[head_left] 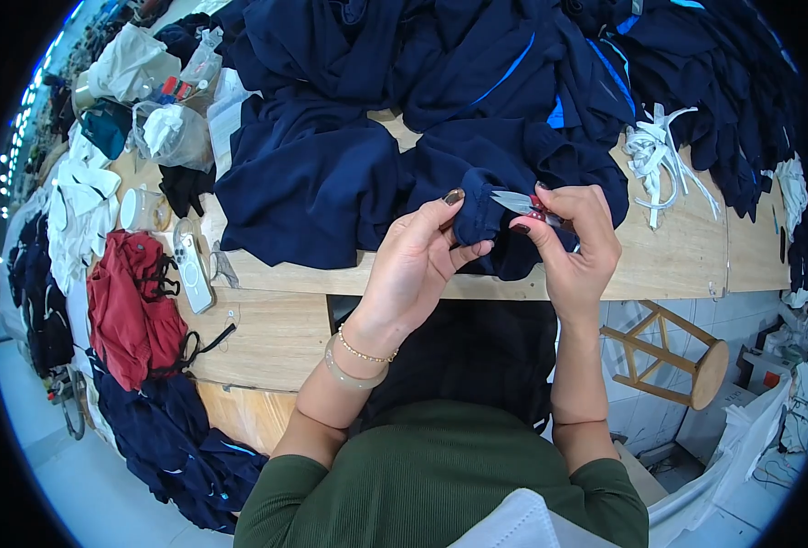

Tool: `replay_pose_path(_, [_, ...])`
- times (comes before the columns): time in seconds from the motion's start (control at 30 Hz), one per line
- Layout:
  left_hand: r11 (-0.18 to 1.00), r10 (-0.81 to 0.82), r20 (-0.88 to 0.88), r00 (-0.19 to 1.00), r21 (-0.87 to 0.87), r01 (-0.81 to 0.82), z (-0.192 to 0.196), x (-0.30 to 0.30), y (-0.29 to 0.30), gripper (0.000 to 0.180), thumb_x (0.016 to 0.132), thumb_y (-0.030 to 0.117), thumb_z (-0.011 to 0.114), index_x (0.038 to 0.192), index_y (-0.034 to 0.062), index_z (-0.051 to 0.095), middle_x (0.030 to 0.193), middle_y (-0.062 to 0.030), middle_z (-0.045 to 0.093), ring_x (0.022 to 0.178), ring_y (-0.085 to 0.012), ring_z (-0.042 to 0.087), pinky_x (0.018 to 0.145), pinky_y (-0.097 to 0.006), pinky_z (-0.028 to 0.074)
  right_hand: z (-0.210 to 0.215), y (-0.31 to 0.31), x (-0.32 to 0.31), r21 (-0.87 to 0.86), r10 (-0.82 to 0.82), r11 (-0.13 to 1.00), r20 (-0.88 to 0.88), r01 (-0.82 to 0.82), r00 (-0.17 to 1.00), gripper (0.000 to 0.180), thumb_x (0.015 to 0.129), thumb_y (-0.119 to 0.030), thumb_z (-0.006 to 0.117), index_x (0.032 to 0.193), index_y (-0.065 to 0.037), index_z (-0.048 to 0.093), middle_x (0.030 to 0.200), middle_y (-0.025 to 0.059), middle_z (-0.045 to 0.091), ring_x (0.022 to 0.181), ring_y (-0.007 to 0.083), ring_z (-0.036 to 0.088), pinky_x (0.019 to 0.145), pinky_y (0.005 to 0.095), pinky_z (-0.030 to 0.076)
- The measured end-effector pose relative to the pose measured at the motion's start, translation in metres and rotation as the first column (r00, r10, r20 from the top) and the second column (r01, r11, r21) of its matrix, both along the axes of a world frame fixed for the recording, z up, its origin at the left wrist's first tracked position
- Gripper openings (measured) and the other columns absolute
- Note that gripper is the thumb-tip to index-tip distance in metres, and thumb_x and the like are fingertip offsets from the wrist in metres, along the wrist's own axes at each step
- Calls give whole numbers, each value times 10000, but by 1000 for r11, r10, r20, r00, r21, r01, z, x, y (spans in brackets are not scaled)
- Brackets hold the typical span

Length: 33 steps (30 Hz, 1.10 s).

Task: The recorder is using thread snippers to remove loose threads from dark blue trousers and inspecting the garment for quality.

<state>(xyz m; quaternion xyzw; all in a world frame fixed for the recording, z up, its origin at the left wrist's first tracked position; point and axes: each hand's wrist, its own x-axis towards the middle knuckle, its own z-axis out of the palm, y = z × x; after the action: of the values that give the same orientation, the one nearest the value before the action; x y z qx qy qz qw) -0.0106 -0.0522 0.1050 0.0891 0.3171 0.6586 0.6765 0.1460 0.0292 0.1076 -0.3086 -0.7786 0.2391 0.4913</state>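
Between the thumb and fingers of my left hand (pixel 419 239) is a gathered edge of a navy garment (pixel 317 183), lifted over the table's front edge. My right hand (pixel 575 242) grips a small pair of thread snips (pixel 516 203) with reddish parts near the fingers. The pointed metal blades reach left and touch or nearly touch the raised cloth edge. Whether the blades have a thread between them is too small to tell. The rest of the garment lies spread across the wooden table behind my hands.
More navy clothes with blue trim (pixel 504 68) are heaped at the back. White cords (pixel 655 160) lie to the right. At left are a red cloth bag (pixel 132 306), a phone (pixel 192 269), a clear cup (pixel 145 209) and plastic bags (pixel 174 132). A wooden stool (pixel 707 374) lies tipped at lower right.
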Motion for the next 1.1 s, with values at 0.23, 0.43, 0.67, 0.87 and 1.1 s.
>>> replay_pose_path(0.23, [1000, -6, -14, 1000, -6, 6, 1, 0, 0, 248, 965, 250, 505, 1033, 48, 633, 1046, -33, 643, 944, -114, 594, 830, -330, 502, 0, 1, -3, 0, 5, 1000, -4, -5, 1000, 254, 656, -79, 797, 845, 18, 658, 768, 89, 639, 691, 201, 550, 614, 277, 427])
replay_pose_path(0.43, [1000, -10, -16, 1000, -3, 10, 0, 0, 0, 250, 965, 254, 505, 1032, 50, 633, 1049, -31, 641, 950, -114, 591, 832, -333, 499, -2, -2, -2, -153, 24, 988, -59, -33, 998, 237, 685, -80, 789, 860, 15, 662, 772, 75, 635, 703, 168, 546, 598, 256, 422])
replay_pose_path(0.67, [1000, -6, 5, 1000, 0, 6, -1, 0, -1, 253, 966, 259, 502, 1025, 52, 635, 1044, -29, 641, 947, -113, 591, 831, -329, 500, -3, -2, 1, -117, 29, 993, -32, -32, 999, 237, 692, -88, 788, 869, 10, 666, 778, 73, 635, 706, 168, 543, 597, 254, 426])
replay_pose_path(0.87, [1000, -27, -21, 999, -16, 27, 3, 3, -1, 262, 966, 257, 502, 1020, 39, 638, 1039, -35, 641, 940, -114, 594, 826, -322, 503, 1, -2, -5, -54, 30, 998, -3, -30, 1000, 241, 688, -79, 787, 865, 21, 658, 769, 79, 628, 705, 172, 543, 601, 256, 428])
replay_pose_path(1.1, [1000, 6, -22, 1000, -9, -6, 2, 1, -1, 257, 967, 251, 499, 1013, 39, 637, 1034, -39, 643, 935, -116, 596, 829, -321, 503, -1, -1, 6, -142, 43, 989, -44, -49, 998, 246, 690, -84, 785, 872, 22, 658, 753, 69, 619, 704, 164, 530, 599, 252, 423])
